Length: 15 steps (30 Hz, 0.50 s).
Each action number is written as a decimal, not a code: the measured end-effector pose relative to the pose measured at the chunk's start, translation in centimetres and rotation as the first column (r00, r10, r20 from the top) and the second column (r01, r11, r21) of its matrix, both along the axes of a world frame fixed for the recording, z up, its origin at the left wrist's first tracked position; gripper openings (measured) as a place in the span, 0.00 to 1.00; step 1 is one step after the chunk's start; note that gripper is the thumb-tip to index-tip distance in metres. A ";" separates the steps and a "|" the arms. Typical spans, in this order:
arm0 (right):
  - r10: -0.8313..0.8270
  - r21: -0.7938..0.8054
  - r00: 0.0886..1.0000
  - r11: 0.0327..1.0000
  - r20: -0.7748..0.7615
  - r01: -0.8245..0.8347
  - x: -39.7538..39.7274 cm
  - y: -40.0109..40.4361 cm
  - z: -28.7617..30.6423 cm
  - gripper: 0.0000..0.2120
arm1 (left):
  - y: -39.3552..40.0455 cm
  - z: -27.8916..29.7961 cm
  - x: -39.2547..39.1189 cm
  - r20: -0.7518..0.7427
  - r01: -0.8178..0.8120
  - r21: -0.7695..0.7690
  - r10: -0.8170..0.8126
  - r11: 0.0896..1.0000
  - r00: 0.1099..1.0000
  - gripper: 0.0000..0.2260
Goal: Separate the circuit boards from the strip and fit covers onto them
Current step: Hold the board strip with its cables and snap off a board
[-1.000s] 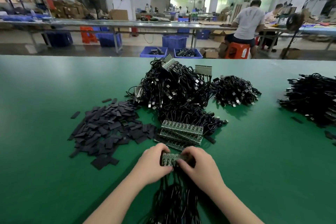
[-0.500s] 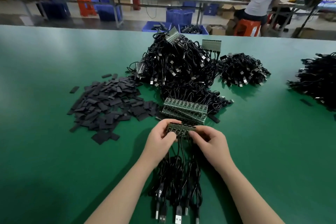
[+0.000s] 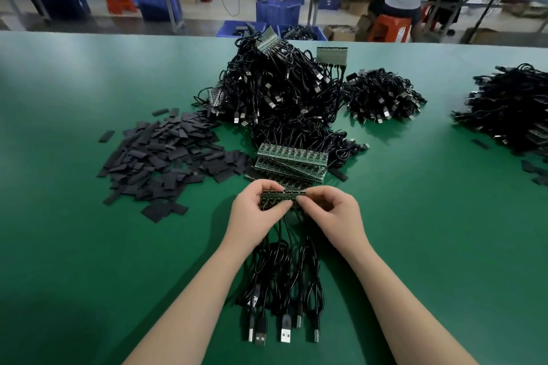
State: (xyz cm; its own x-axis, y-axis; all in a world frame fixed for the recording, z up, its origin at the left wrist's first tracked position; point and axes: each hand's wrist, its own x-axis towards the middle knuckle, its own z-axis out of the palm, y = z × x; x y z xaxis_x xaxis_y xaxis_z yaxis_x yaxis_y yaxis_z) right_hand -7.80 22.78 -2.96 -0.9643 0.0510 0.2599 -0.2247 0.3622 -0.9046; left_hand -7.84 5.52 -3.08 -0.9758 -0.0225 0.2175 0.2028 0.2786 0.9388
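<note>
Circuit-board strip [image 3: 283,198], thin, stiff and brittle: we pinch it at both ends, left hand [image 3: 257,214] and right hand [image 3: 332,214] grips clamped.

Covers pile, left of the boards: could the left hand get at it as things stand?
Probably yes, once freed: the covers lie on open table just left of the left hand, nothing between. For now that hand holds the strip.

Nothing fancy going on with the worker here: both forearms are bare all the way up, no sleeves in sight. The left hand [image 3: 258,210] and right hand [image 3: 335,210] have no gloves, rings or watch, and the nails look short.
</note>
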 end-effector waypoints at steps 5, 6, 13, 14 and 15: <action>-0.036 -0.018 0.999 0.999 0.010 0.036 0.0 -0.1 -0.1 0.06 | 0.4 0.1 0.0 0.017 -0.022 -0.022 0.022 1.000 1.000 0.08; -0.039 -0.036 0.999 0.999 0.016 0.040 0.0 -0.1 0.0 0.06 | 0.5 0.0 -0.1 0.022 -0.030 -0.013 0.030 0.999 0.999 0.08; -0.027 -0.122 0.998 0.992 0.061 0.035 -0.1 0.1 0.1 0.06 | 1.0 -0.1 -0.5 0.083 -0.026 0.033 0.024 0.999 0.996 0.10; -0.026 -0.125 0.998 0.992 0.062 0.034 -0.1 0.2 0.1 0.06 | 0.9 -0.1 -0.6 0.084 -0.025 0.037 0.022 0.999 0.996 0.10; -0.024 -0.126 0.998 0.992 0.062 0.031 -0.1 0.2 0.1 0.06 | 0.9 -0.1 -0.6 0.082 -0.025 0.038 0.022 0.999 0.996 0.11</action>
